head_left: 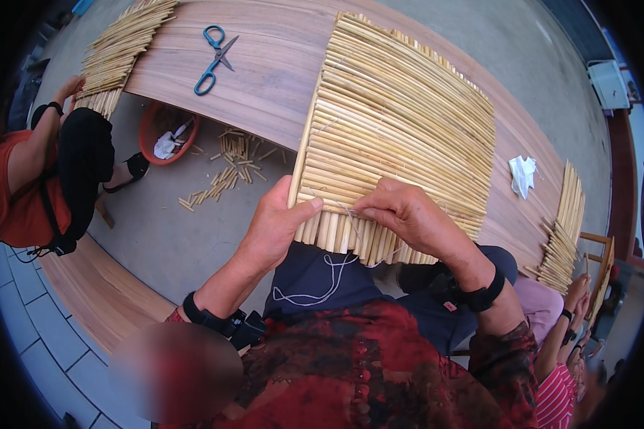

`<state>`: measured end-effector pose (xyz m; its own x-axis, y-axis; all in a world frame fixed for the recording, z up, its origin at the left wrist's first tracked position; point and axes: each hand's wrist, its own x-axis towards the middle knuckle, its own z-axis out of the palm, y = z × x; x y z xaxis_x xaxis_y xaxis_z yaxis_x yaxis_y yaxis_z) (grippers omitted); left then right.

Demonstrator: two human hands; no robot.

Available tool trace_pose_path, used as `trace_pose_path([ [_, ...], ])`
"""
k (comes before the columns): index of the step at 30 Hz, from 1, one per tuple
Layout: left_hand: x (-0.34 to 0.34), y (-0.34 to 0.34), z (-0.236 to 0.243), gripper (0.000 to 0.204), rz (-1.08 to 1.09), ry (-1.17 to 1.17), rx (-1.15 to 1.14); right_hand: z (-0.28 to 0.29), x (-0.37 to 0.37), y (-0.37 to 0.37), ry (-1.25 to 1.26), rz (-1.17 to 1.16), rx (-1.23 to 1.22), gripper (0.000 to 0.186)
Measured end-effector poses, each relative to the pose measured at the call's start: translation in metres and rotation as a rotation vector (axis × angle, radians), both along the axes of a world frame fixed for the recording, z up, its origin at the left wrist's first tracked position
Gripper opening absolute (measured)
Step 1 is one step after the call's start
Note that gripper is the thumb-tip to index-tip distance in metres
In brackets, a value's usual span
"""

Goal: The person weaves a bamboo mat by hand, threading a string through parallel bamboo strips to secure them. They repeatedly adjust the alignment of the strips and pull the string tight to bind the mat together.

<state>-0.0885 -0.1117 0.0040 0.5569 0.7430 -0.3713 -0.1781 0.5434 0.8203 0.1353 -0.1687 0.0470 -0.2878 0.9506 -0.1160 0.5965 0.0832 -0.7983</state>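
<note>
A mat of pale yellow reed sticks (401,121) lies across the table, its near edge hanging over my lap. My left hand (272,218) grips the mat's near left corner, thumb on top and the other fingers hidden underneath. Just to the right, my right hand (401,211) is closed in a pinch on a thin white string at the mat's near edge. A loose length of the string (333,275) dangles in loops over my dark trousers. Short stick ends (365,239) line the drooping edge below both hands.
Blue-handled scissors (215,61) lie open on the wooden table (279,53). Crumpled white paper (522,176) rests right of the mat. Other people work on stick mats at far left (118,53) and right (562,229). Below stand an orange basin (147,136) and scattered stick pieces (225,175).
</note>
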Motion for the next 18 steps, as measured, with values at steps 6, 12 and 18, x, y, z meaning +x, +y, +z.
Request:
trace_pose_path([
  [6, 0.000, 0.000, 0.000, 0.032, 0.005, 0.001, 0.000, -0.001, -0.001, -0.002, 0.008, -0.021, 0.011, 0.017],
  [12, -0.002, 0.002, -0.001, 0.038, -0.029, 0.016, -0.006, 0.000, -0.002, -0.004, 0.013, -0.090, 0.014, 0.017],
  [18, -0.003, 0.002, -0.003, 0.040, -0.041, 0.019, 0.004, -0.008, -0.001, -0.012, -0.056, -0.131, 0.092, 0.015],
])
